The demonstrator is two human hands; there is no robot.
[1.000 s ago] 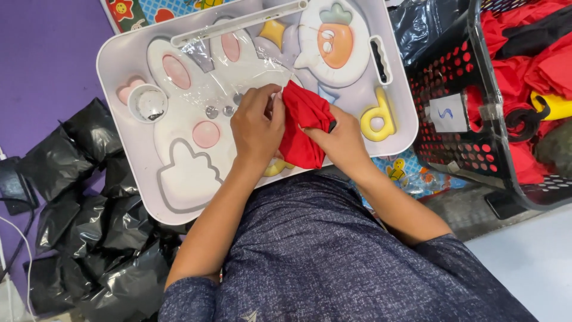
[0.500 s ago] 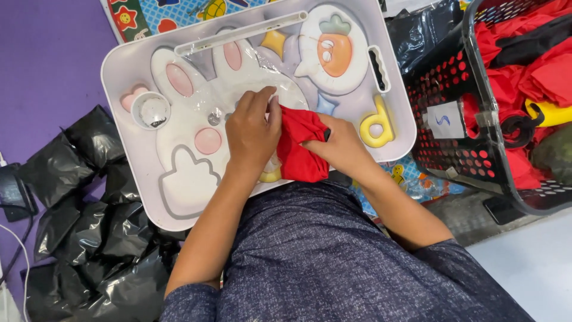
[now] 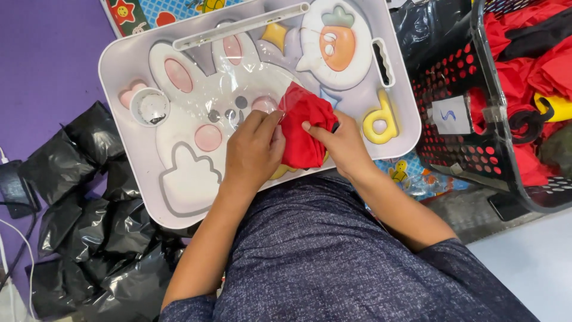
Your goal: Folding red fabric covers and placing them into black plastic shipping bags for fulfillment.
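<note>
A folded red cloth (image 3: 302,128) lies on a white lap tray (image 3: 119,65) decorated with a rabbit and a carrot figure. A clear plastic bag (image 3: 238,83) spreads over the tray's middle, and the cloth's left side sits at its edge. My left hand (image 3: 253,154) pinches the plastic and the cloth's left edge. My right hand (image 3: 341,143) grips the cloth from the right, fingers pressed on its top.
A black basket (image 3: 471,137) full of red cloths (image 3: 548,65) stands at the right with a white label on its wall. Several black plastic packets (image 3: 77,214) are heaped at the left on a purple floor. A small round cup recess (image 3: 149,107) sits in the tray's left.
Both hands and the red cloth stay together on the tray. The cloth looks more gathered and is further into the clear plastic. The view has shifted slightly.
</note>
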